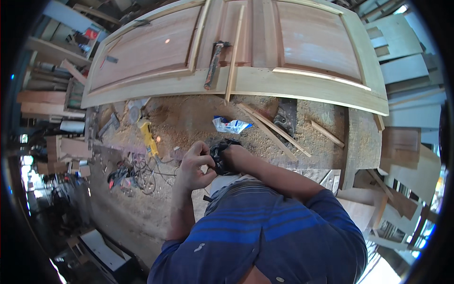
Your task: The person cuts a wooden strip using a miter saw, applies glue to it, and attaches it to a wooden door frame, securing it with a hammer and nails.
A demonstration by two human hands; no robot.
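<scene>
While both hands gripped black bag (222, 152) below wooden door (246, 80), left hand (194, 165) pinched edge, right hand (230, 156) inside; best pull gently, avoid tearing.

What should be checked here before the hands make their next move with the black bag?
1. Left hand on the black bag: ok, fingers pinch its edge.
2. Right hand inside the bag: cannot tell, it is hidden by the plastic.
3. Bag contents: cannot tell.
4. Hammer within sight: ok, lying on the wooden door.
5. Loose wooden strips on the sawdust floor: not ok, scattered underfoot.
</scene>
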